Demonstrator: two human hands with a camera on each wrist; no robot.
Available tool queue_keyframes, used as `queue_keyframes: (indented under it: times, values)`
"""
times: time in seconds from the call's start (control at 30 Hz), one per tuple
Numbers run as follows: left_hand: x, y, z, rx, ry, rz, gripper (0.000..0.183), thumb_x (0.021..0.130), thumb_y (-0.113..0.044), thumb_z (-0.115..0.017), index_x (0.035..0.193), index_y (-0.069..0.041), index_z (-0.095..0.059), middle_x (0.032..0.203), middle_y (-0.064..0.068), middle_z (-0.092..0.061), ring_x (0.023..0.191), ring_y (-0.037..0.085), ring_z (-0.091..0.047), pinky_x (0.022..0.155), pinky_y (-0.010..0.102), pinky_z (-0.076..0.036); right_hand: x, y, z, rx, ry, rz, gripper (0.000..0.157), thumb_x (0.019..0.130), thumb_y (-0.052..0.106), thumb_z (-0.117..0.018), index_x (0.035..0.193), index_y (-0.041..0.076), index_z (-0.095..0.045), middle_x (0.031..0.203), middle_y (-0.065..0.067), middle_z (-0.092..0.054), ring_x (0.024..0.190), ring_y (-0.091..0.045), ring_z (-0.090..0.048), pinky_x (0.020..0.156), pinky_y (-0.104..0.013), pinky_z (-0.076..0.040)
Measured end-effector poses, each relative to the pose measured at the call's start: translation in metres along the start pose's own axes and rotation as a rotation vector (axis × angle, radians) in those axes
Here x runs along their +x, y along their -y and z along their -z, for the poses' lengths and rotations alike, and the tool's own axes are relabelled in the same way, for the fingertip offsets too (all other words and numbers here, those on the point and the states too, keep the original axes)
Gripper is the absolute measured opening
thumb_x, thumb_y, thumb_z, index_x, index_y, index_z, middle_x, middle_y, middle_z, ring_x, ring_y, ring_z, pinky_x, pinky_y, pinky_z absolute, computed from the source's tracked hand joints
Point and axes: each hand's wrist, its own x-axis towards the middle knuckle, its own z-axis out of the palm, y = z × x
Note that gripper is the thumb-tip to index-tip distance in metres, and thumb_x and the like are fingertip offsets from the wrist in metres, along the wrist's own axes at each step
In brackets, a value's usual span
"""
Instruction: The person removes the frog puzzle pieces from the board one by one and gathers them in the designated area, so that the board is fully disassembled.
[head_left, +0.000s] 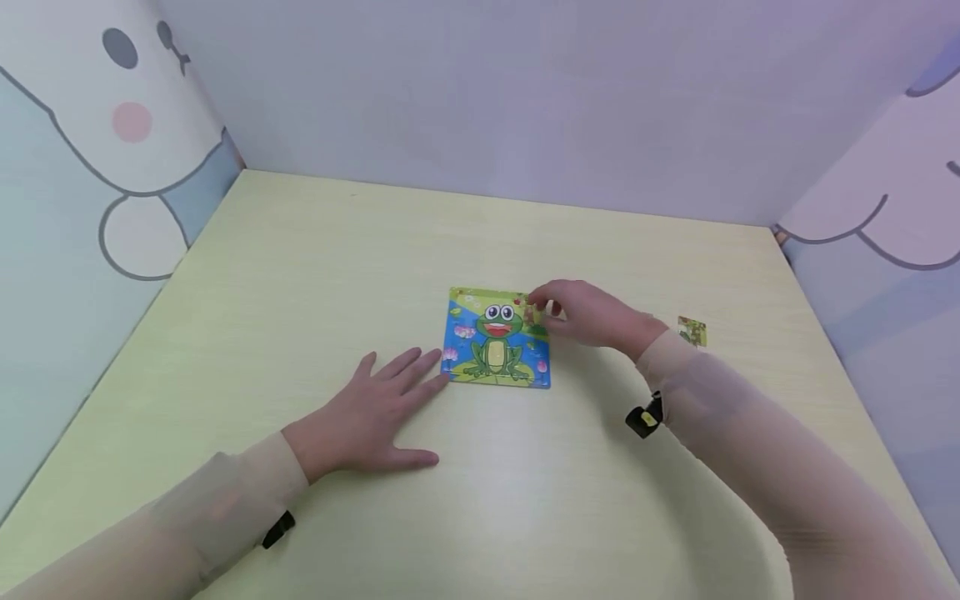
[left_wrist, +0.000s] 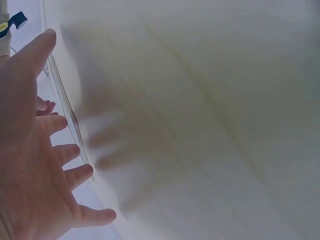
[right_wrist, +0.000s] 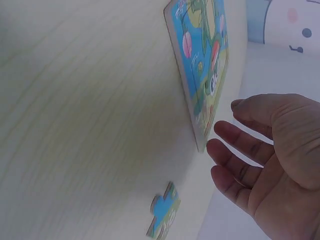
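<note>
- Head view: from above the person, facing forward and down; widest and farthest, takes in table [head_left: 517,500], left hand [head_left: 367,421], right hand [head_left: 588,312], back wall [head_left: 487,92].
- Left wrist view: low, close to the left hand's palm side, tipped; hand along left edge, tabletop filling most of frame.
- Right wrist view: close, tipped sideways, looking across the table past the right hand.
- Head and right wrist views share puzzle [head_left: 497,342] and loose piece [head_left: 693,332].

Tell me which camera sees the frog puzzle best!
The head view: it shows the frog puzzle nearly whole, though the right hand hides a corner. The right wrist view shows it slanted, cut off. The left wrist view doesn't show it.
</note>
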Motion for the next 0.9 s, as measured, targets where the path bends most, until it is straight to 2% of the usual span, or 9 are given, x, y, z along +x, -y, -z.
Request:
queue_keyframes:
  times: [0.23, 0.37, 0.57, 0.9]
  values:
    - [0.003, 0.002, -0.004, -0.011, 0.020, -0.002, 0.096, 0.090, -0.075, -0.062, 0.164, -0.018, -0.038, 0.175, 0.011, -0.025, 0.157, 0.041, -0.031, 0.110, 0.080, -0.033, 0.022, 0.035, -0.013, -0.011, 0.026, 0.064, 0.036, 0.100, 0.021, -0.071, 0.135, 0.009, -0.068, 0.123, -0.006, -0.072, 0.106, -0.023, -0.064, 0.101, -0.042, -0.055]
    - [0.005, 0.002, -0.005, -0.013, 0.015, -0.006, 0.095, 0.091, -0.075, -0.060, 0.163, -0.018, -0.039, 0.175, 0.011, -0.025, 0.158, 0.041, -0.030, 0.110, 0.080, -0.033, 0.031, 0.049, -0.022, -0.069, 0.051, 0.097, 0.041, 0.101, 0.024, -0.071, 0.138, 0.009, -0.065, 0.129, -0.007, -0.069, 0.113, -0.023, -0.064, 0.107, -0.042, -0.053]
    - [0.007, 0.001, -0.005, -0.025, 0.024, -0.005, 0.094, 0.091, -0.075, -0.060, 0.163, -0.018, -0.039, 0.175, 0.011, -0.024, 0.158, 0.041, -0.029, 0.111, 0.080, -0.032, 0.035, 0.059, -0.030, -0.106, 0.076, 0.063, 0.053, 0.100, 0.029, -0.072, 0.147, 0.010, -0.058, 0.143, -0.008, -0.060, 0.126, -0.024, -0.062, 0.113, -0.043, -0.050]
    - [0.008, 0.000, -0.005, -0.034, 0.043, 0.014, 0.096, 0.090, -0.076, -0.060, 0.164, -0.019, -0.038, 0.175, 0.010, -0.023, 0.159, 0.041, -0.027, 0.111, 0.081, -0.031, 0.040, 0.067, -0.035, -0.131, 0.086, 0.050, 0.051, 0.101, 0.025, -0.070, 0.148, 0.012, -0.058, 0.143, -0.008, -0.060, 0.115, -0.023, -0.060, 0.108, -0.040, -0.052]
